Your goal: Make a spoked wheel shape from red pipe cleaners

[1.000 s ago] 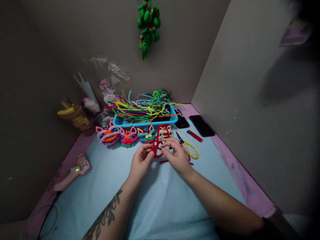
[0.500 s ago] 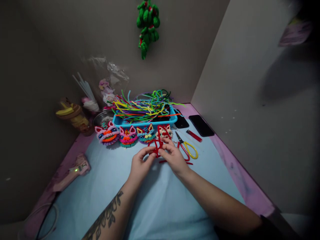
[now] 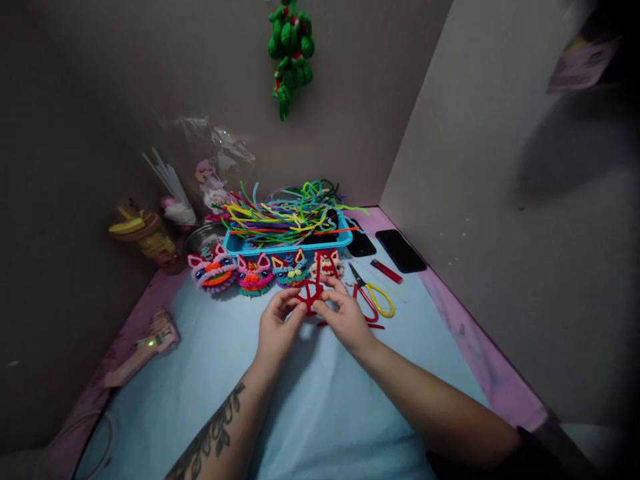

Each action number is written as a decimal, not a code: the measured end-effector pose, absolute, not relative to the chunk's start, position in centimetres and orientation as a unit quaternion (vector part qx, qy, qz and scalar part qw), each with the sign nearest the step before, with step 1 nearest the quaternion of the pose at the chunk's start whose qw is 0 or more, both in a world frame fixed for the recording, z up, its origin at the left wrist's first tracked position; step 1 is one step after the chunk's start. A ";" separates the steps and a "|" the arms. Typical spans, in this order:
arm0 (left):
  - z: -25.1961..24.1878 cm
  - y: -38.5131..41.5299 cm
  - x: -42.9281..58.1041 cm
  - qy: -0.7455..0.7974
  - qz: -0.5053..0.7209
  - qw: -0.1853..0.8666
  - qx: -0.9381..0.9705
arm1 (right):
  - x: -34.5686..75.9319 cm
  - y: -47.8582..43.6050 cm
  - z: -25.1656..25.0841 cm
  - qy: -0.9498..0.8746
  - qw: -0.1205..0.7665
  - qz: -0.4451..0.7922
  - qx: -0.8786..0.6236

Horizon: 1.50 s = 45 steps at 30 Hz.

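Note:
A small rounded frame of red pipe cleaner [image 3: 311, 297] is held between both hands, with red ends sticking up from its right side. My left hand [image 3: 281, 320] pinches its left edge between thumb and fingers. On the right side, my right hand [image 3: 345, 317] grips it with thumb and fingertips. Loose red pipe cleaner pieces [image 3: 376, 326] lie partly hidden under my right hand. Scissors [image 3: 374, 299] with one red and one yellow handle rest just right of that hand. Behind the hands stand several colourful animal-like heads [image 3: 255, 273] in a row.
A blue tray [image 3: 287, 250] heaped with coloured pipe cleaners is at the back. Two dark phones [image 3: 401, 251] and a red lighter [image 3: 387, 271] lie right. A pink glue gun [image 3: 150, 347], a metal bowl [image 3: 203, 235] and a brown cup [image 3: 150, 237] are left.
My left hand has shifted slightly left and its fingers have moved on the red frame, showing more of it. Both hands still hold it. The whole view has shifted a little.

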<state>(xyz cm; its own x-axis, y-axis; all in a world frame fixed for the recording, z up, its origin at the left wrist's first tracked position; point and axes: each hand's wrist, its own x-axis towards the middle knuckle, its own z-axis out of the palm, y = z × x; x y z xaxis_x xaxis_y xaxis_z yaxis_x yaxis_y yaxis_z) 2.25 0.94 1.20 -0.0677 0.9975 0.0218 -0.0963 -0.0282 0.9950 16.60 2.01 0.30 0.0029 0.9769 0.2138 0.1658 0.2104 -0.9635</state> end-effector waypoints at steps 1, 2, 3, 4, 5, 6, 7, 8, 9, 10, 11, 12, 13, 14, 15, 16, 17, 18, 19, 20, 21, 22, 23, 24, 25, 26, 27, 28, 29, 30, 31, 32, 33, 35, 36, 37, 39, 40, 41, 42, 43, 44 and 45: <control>1.3 1.0 2.2 0.486 0.551 0.502 0.457 | 16.8 2.0 0.4 -0.591 0.517 0.381 -0.489; 1.3 1.0 2.1 0.486 0.555 0.504 0.450 | 17.0 2.1 0.5 -0.596 0.526 0.361 -0.488; 1.3 1.1 2.0 0.486 0.556 0.506 0.447 | 17.2 2.2 0.5 -0.601 0.534 0.340 -0.487; 1.3 1.1 1.9 0.485 0.555 0.507 0.447 | 17.5 2.3 0.5 -0.608 0.540 0.321 -0.486; 1.3 1.1 1.9 0.484 0.554 0.507 0.450 | 17.7 2.4 0.6 -0.616 0.538 0.306 -0.486; 1.3 1.1 1.8 0.483 0.552 0.506 0.455 | 17.9 2.5 0.5 -0.627 0.529 0.300 -0.487; 1.2 1.1 1.8 0.482 0.549 0.504 0.461 | 18.1 2.6 0.5 -0.639 0.514 0.300 -0.487; 1.2 1.1 1.8 0.482 0.547 0.502 0.466 | 18.2 2.6 0.5 -0.648 0.498 0.306 -0.489; 1.2 1.1 1.8 0.482 0.545 0.499 0.471 | 18.2 2.7 0.4 -0.654 0.484 0.314 -0.489; 1.2 1.1 1.8 0.484 0.545 0.493 0.474 | 18.2 2.8 0.4 -0.657 0.476 0.323 -0.487; 1.3 1.1 1.8 0.490 0.549 0.482 0.477 | 18.2 2.8 0.3 -0.657 0.474 0.329 -0.484; 1.3 1.1 1.8 0.498 0.556 0.463 0.478 | 18.1 2.8 0.3 -0.655 0.479 0.333 -0.481; 1.4 1.1 1.8 0.509 0.564 0.440 0.479 | 18.0 2.9 0.2 -0.650 0.488 0.333 -0.478; 1.5 1.1 1.8 0.522 0.571 0.416 0.478 | 18.0 2.9 0.1 -0.643 0.500 0.330 -0.477; 1.6 1.0 1.8 0.535 0.576 0.396 0.476 | 17.9 2.9 0.1 -0.636 0.511 0.325 -0.478; 1.7 1.0 1.8 0.546 0.575 0.382 0.474 | 17.9 2.9 0.0 -0.629 0.522 0.319 -0.480; 1.7 1.0 1.8 0.555 0.571 0.376 0.475 | 17.9 2.9 0.0 -0.623 0.530 0.314 -0.482; 1.7 0.9 1.8 0.560 0.564 0.375 0.477 | 17.8 2.9 0.0 -0.619 0.536 0.311 -0.483; 1.8 0.9 1.8 0.562 0.558 0.375 0.481 | 17.8 2.9 0.0 -0.618 0.538 0.310 -0.482; 1.8 0.9 1.8 0.562 0.554 0.373 0.487 | 17.8 2.9 -0.1 -0.618 0.540 0.309 -0.481; 1.8 0.9 1.8 0.561 0.552 0.371 0.493 | 17.7 2.8 -0.1 -0.621 0.540 0.310 -0.477; 1.7 0.9 1.9 0.557 0.552 0.371 0.497 | 17.7 2.8 -0.1 -0.624 0.539 0.311 -0.473; 1.7 0.9 1.9 0.551 0.554 0.375 0.499 | 17.7 2.7 -0.2 -0.627 0.537 0.312 -0.470; 1.7 0.9 2.0 0.544 0.555 0.383 0.498 | 17.6 2.7 -0.2 -0.631 0.535 0.313 -0.467; 1.7 0.9 2.0 0.537 0.555 0.397 0.496 | 17.5 2.6 -0.1 -0.635 0.531 0.315 -0.465; 1.6 0.9 2.1 0.527 0.554 0.415 0.493 | 17.5 2.5 -0.1 -0.639 0.527 0.317 -0.462; 1.5 0.9 2.1 0.517 0.552 0.435 0.488 | 17.4 2.5 0.0 -0.643 0.522 0.319 -0.460; 1.4 0.9 2.1 0.507 0.551 0.456 0.482 | 17.4 2.4 0.0 -0.648 0.518 0.318 -0.459; 1.3 0.9 2.1 0.497 0.550 0.474 0.474 | 17.4 2.4 0.1 -0.652 0.515 0.317 -0.458; 1.2 0.9 2.1 0.490 0.551 0.490 0.466 | 17.4 2.3 0.2 -0.656 0.512 0.314 -0.457; 1.2 0.9 2.1 0.484 0.552 0.502 0.457 | 17.4 2.3 0.2 -0.659 0.509 0.311 -0.458; 1.2 0.9 2.0 0.482 0.553 0.510 0.450 | 17.4 2.3 0.3 -0.661 0.506 0.307 -0.460; 1.2 0.9 2.0 0.482 0.553 0.514 0.445 | 17.4 2.3 0.3 -0.661 0.505 0.305 -0.464; 1.4 0.8 2.0 0.487 0.547 0.516 0.444 | 17.6 2.3 0.2 -0.658 0.505 0.300 -0.471; 1.5 0.8 1.9 0.491 0.543 0.515 0.446 | 17.6 2.4 0.1 -0.656 0.506 0.298 -0.475; 1.6 0.8 1.9 0.493 0.539 0.514 0.449 | 17.7 2.4 0.0 -0.654 0.507 0.296 -0.477; 1.7 0.8 1.9 0.494 0.534 0.514 0.455 | 17.7 2.5 -0.2 -0.652 0.507 0.298 -0.478; 1.7 0.8 1.8 0.492 0.533 0.516 0.455 | 17.7 2.5 -0.3 -0.652 0.506 0.300 -0.478; 1.7 0.8 1.8 0.490 0.532 0.519 0.454 | 17.7 2.5 -0.3 -0.653 0.505 0.302 -0.477; 1.7 0.9 1.7 0.488 0.532 0.523 0.454 | 17.7 2.5 -0.3 -0.654 0.504 0.304 -0.475; 1.6 0.9 1.7 0.485 0.532 0.526 0.453 | 17.6 2.6 -0.3 -0.656 0.503 0.304 -0.474; 1.6 0.9 1.6 0.482 0.532 0.529 0.453 | 17.6 2.6 -0.3 -0.659 0.501 0.303 -0.473; 1.6 0.9 1.6 0.480 0.532 0.530 0.454 | 17.6 2.6 -0.2 -0.661 0.500 0.300 -0.472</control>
